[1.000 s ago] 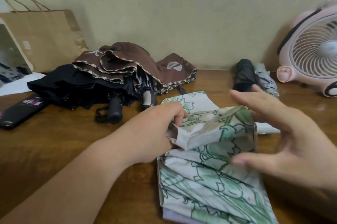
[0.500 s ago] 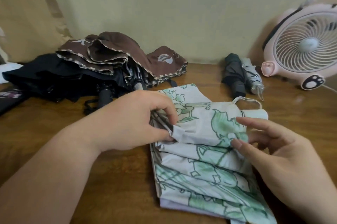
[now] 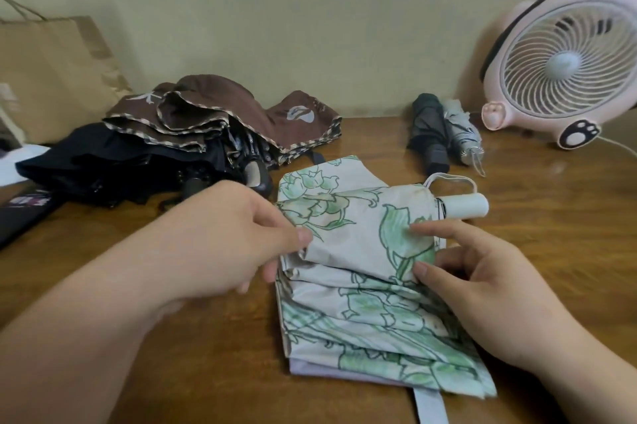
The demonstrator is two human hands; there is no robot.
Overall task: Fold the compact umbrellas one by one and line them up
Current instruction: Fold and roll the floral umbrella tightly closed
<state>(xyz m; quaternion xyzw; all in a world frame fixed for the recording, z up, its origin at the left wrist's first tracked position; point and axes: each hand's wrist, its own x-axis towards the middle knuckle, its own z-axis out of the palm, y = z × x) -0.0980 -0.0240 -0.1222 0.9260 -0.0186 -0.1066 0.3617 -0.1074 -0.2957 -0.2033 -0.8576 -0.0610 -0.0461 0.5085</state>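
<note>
Wooden table [image 3: 551,216], paper bag [image 3: 58,78] behind; floral umbrella [image 3: 362,240] in left hand [image 3: 224,237], right hand [image 3: 482,289] pinch.

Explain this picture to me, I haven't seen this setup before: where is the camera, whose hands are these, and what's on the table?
There is no machine here. A person works bare-handed, and the one camera sits on their head, looking down. The left hand pinches a fold of the floral umbrella, which lies half folded on the wooden table. The right hand holds the same fold between forefinger and thumb, near the white handle. Behind, a brown umbrella and a black umbrella lie loose in a heap. A dark folded umbrella and a pale folded umbrella lie side by side. A pink fan and a paper bag stand by the wall.
</note>
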